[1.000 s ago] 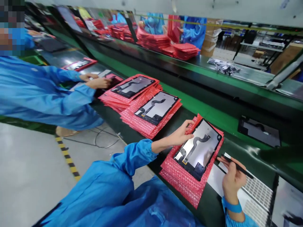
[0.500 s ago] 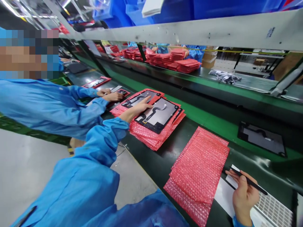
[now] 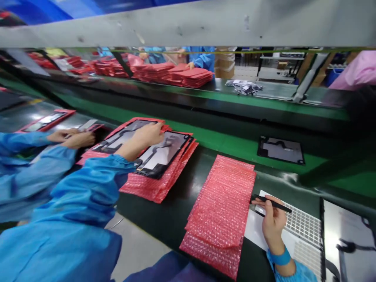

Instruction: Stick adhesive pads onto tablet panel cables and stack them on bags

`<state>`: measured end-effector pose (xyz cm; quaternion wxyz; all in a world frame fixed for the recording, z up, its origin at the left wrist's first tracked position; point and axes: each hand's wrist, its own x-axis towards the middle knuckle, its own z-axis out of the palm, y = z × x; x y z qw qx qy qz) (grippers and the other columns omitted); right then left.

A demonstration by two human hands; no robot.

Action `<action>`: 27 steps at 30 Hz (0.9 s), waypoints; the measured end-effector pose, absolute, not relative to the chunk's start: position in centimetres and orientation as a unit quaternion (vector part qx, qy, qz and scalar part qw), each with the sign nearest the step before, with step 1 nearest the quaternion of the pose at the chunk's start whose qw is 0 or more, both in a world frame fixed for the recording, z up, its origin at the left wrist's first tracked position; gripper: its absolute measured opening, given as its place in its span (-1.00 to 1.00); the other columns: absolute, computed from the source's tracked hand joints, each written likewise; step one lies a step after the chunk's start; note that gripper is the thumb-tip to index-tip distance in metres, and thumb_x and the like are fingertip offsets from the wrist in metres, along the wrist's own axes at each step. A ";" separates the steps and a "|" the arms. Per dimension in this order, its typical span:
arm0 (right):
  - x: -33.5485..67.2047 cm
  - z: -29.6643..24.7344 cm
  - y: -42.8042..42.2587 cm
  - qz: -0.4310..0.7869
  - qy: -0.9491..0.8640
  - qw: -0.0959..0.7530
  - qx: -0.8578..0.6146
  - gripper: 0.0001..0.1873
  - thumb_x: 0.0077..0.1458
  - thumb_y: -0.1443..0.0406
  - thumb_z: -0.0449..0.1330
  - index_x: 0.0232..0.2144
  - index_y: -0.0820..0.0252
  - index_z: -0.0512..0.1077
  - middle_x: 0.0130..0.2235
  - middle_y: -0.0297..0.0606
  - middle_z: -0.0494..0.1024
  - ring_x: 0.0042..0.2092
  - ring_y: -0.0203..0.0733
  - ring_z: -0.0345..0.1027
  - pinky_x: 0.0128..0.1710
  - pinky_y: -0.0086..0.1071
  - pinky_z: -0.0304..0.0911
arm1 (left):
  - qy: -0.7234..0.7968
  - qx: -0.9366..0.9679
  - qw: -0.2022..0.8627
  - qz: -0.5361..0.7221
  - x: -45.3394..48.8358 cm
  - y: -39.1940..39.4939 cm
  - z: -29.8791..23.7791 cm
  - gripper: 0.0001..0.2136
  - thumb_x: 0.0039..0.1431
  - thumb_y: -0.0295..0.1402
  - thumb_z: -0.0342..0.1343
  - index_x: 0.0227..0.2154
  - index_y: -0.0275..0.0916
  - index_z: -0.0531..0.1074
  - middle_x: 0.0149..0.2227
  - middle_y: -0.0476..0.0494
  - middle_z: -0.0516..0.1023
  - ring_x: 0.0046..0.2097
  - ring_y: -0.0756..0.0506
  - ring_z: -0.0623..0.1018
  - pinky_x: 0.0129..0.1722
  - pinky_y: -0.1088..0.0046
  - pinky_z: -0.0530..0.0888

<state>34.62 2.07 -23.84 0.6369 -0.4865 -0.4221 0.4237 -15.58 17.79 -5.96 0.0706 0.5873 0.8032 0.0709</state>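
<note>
My left hand (image 3: 148, 135) reaches out to the left and rests with curled fingers on the top edge of a black screen panel (image 3: 164, 154) that lies on a stack of red bubble-wrap bags (image 3: 155, 186). My right hand (image 3: 272, 221) is closed on a thin black pen-like tool (image 3: 273, 203) held over a white sheet with a grid of small labels (image 3: 304, 227). Between my hands lies another pile of red bubble-wrap bags (image 3: 223, 211) with nothing on top.
A co-worker's hands (image 3: 72, 137) in blue sleeves work at the left beside another panel on red bags (image 3: 123, 135). One panel (image 3: 280, 150) lies on the green conveyor belt. Stacks of red bags (image 3: 176, 74) line the far bench. A bright panel (image 3: 348, 241) sits at the right edge.
The panel that my left hand held on the near red pile now lies on the left stack, and that hand followed it there. My right hand has kept the pen by the label sheet.
</note>
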 end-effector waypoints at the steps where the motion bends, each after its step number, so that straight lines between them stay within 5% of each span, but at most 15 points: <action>1: 34.5 -23.9 2.0 0.423 -0.425 0.638 -0.482 -0.62 0.34 -0.02 0.31 -0.12 0.18 0.49 -0.33 -0.13 0.76 -0.39 -0.02 0.72 -0.29 -0.15 0.66 | 0.792 0.599 0.085 0.083 -13.6 19.2 -6.2 -0.41 0.03 -0.25 0.28 0.12 -0.46 0.52 0.07 -0.54 0.64 0.21 -0.52 0.57 0.26 -0.02 0.45; 5: 34.1 -24.1 2.0 0.429 -0.435 0.630 -0.479 -0.64 0.37 -0.02 0.27 -0.11 0.16 0.47 -0.35 -0.17 0.75 -0.36 -0.03 0.73 -0.25 -0.15 0.65 | 0.724 0.644 0.215 0.120 -1.6 25.4 -9.8 -0.69 0.18 -0.19 0.28 -0.11 -0.28 0.65 -0.14 -0.28 0.72 -0.03 -0.26 0.68 0.07 0.27 0.54; 8: 34.0 -24.4 1.9 0.431 -0.437 0.621 -0.487 -0.64 0.39 -0.03 0.24 -0.10 0.14 0.47 -0.36 -0.20 0.75 -0.32 -0.02 0.74 -0.23 -0.14 0.65 | 0.692 0.636 0.323 0.109 9.0 29.2 -13.4 -0.61 0.18 -0.05 0.37 -0.28 -0.36 0.64 -0.37 -0.34 0.67 -0.25 -0.24 0.68 -0.18 0.29 0.56; 10: 33.9 -24.4 1.9 0.428 -0.430 0.624 -0.492 -0.63 0.38 -0.04 0.24 -0.10 0.13 0.47 -0.38 -0.22 0.73 -0.33 -0.02 0.73 -0.26 -0.17 0.64 | 0.688 0.621 0.361 0.102 14.8 30.9 -15.2 -0.52 0.01 0.01 0.51 -0.38 -0.40 0.59 -0.40 -0.40 0.64 -0.27 -0.30 0.68 -0.23 0.26 0.54; 14: 33.9 -24.0 2.0 0.424 -0.432 0.627 -0.491 -0.64 0.39 -0.03 0.24 -0.10 0.13 0.46 -0.41 -0.25 0.70 -0.31 -0.02 0.74 -0.26 -0.18 0.64 | 0.694 0.590 0.397 0.112 20.7 32.7 -16.5 -0.40 -0.39 -0.20 0.72 -0.33 -0.40 0.55 -0.27 -0.46 0.65 -0.04 -0.44 0.64 -0.13 0.23 0.53; 21: 33.9 -23.5 1.8 0.418 -0.453 0.636 -0.465 -0.71 0.42 0.02 0.22 -0.08 0.11 0.46 -0.40 -0.28 0.69 -0.32 -0.05 0.73 -0.23 -0.17 0.65 | 0.659 0.478 0.539 0.217 19.6 31.7 -15.4 -0.66 0.42 -0.19 0.27 0.10 -0.30 0.51 0.09 -0.25 0.57 0.03 -0.17 0.62 0.02 0.15 0.63; 27: 34.5 -23.0 2.5 0.404 -0.444 0.636 -0.485 -0.63 0.35 -0.05 0.25 -0.13 0.12 0.45 -0.41 -0.26 0.69 -0.40 -0.03 0.70 -0.31 -0.18 0.62 | 0.544 0.360 0.625 0.429 16.4 26.1 -13.0 -0.67 0.28 -0.50 0.31 0.08 -0.34 0.48 -0.09 -0.29 0.66 -0.16 -0.08 0.63 -0.04 0.30 0.62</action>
